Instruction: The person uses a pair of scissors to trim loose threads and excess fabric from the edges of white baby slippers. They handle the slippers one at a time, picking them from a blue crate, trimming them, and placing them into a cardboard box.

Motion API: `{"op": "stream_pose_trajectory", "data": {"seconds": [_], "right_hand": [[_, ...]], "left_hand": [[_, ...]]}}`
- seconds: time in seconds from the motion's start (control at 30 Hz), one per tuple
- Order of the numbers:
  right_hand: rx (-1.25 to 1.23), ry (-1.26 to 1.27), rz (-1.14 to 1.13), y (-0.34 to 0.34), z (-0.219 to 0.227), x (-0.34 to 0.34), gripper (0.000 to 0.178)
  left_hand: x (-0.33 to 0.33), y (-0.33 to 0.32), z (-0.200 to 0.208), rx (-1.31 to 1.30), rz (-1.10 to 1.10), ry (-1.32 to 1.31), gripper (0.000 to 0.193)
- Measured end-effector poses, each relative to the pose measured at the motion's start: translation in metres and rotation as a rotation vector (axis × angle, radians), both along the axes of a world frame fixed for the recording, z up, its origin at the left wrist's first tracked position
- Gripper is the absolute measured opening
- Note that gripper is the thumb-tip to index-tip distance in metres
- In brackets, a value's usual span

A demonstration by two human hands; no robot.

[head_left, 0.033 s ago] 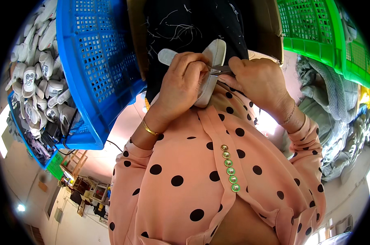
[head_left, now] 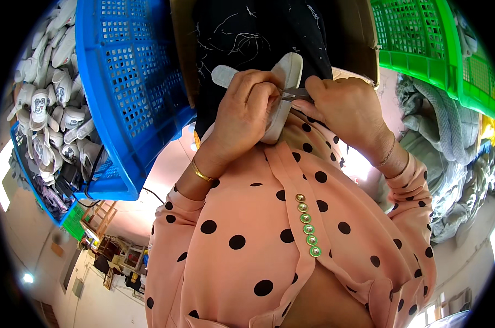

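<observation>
My left hand (head_left: 246, 106) is closed around a small off-white shoe (head_left: 290, 68), which lies over my lap with its pale sole edge facing right. Beyond my left knuckles a second pale, rounded end (head_left: 222, 75) sticks out; whether it belongs to another shoe I cannot tell. In my right hand (head_left: 348, 106) is a pair of small metal thread snips (head_left: 297, 94), gripped between thumb and fingers. Their tips reach the shoe beside my left fingertips. Any thread at the tips is too small to make out.
A blue plastic crate (head_left: 130, 82) stands close on my left, with a heap of grey-white shoes (head_left: 59, 109) beyond it. Loose thread ends (head_left: 247, 41) lie on my dark trousers. To the right are a green crate (head_left: 417, 44) and piled grey fabric (head_left: 438, 142).
The snips' blades have shifted slightly at the shoe's edge. Both hands and the shoe stay in the same place.
</observation>
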State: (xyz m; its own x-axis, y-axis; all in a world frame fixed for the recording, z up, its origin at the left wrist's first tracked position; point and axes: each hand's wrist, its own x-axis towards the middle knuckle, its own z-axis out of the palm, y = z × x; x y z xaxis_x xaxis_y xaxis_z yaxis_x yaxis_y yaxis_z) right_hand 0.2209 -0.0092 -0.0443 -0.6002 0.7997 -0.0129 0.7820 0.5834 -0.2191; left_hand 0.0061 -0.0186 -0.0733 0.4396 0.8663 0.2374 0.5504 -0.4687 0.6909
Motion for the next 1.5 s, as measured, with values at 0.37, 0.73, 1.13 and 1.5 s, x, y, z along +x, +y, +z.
{"op": "stream_pose_trajectory", "data": {"seconds": [0.37, 0.73, 1.13, 1.5], "right_hand": [[-0.048, 0.007, 0.064, 0.016, -0.006, -0.005, 0.037], [-0.29, 0.431, -0.384, 0.03, -0.052, -0.021, 0.041], [-0.477, 0.908, -0.513, 0.014, -0.013, 0.005, 0.039], [-0.518, 0.745, -0.669, 0.006, -0.015, -0.007, 0.043]], "left_hand": [[-0.005, -0.009, -0.014, -0.139, 0.212, -0.32, 0.013], [-0.031, -0.029, 0.004, -0.484, 0.474, -0.785, 0.018], [-0.007, -0.02, 0.042, -0.561, 0.211, -0.511, 0.019], [-0.002, 0.001, 0.022, -0.518, 0.278, -0.471, 0.02]]}}
